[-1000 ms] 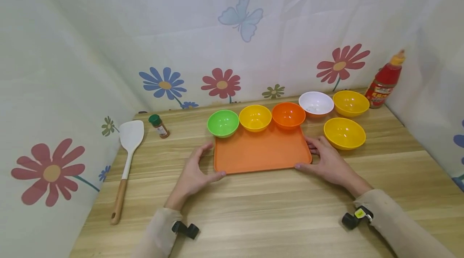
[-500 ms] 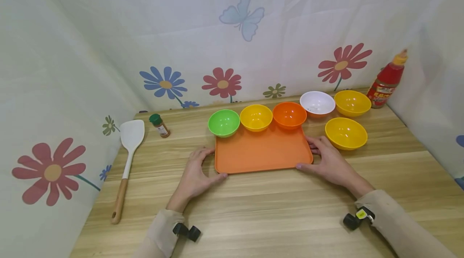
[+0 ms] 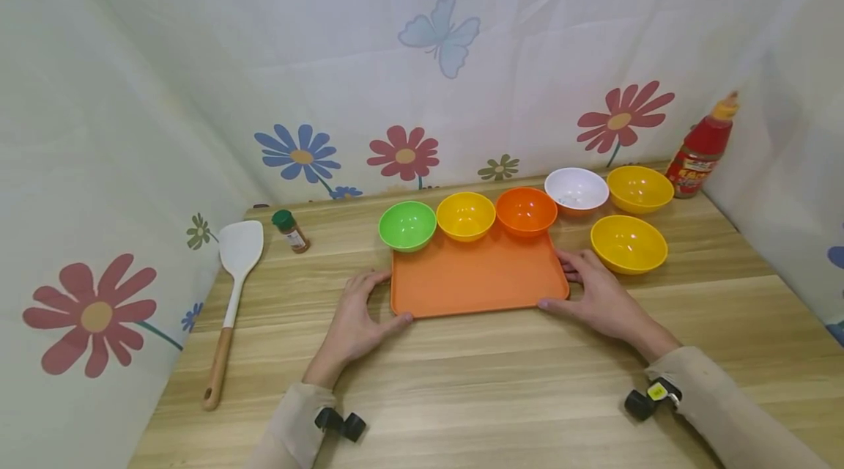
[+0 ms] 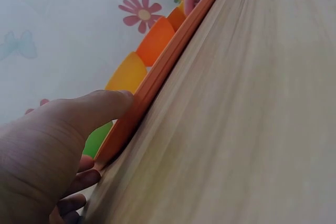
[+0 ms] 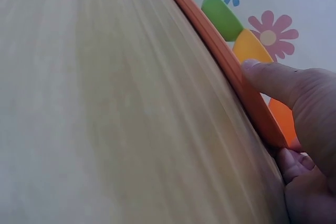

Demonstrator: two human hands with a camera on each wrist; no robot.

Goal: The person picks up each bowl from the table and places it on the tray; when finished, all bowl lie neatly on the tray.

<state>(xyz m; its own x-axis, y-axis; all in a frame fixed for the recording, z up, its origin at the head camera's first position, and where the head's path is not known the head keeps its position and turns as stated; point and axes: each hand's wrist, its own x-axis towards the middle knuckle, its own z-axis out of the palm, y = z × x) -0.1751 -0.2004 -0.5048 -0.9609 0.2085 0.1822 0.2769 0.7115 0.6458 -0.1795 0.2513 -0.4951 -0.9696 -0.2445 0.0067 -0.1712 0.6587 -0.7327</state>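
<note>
Grip of the left hand [image 3: 354, 321]: thumb parted widely from the fingers, the near left corner of a shallow orange rectangular tray [image 3: 480, 282] held between them. The thumb rests on the near rim; the fingers lie at the left side. Grip of the right hand [image 3: 598, 297]: the same tray held at its near right corner, thumb on the near rim, fingers bent at the right side. The tray lies on the wood-grain bench [image 3: 475, 388], between the two hands.

Along the tray's far side stand, from left to right, a glossy light-green round bowl [image 3: 407, 226], a glossy yellow round bowl [image 3: 465, 217] and a glossy deep-orange round bowl [image 3: 526, 212], set upright in a close row; whether their bases rest wholly on the tray cannot be told. Farther right is a round bowl with a white interior [image 3: 576, 189], orange showing below its rim; small marks or bits at its bottom are too small to identify. Just beside it is a second yellow bowl [image 3: 639, 189]; a third yellow bowl [image 3: 629, 245] stands nearer, just beyond the right hand. A red squeeze bottle with a yellow cap [image 3: 700, 150] stands at far right. At left, a small green-capped clear jar [image 3: 291, 231] shows reddish-brown contents behind its label.
</note>
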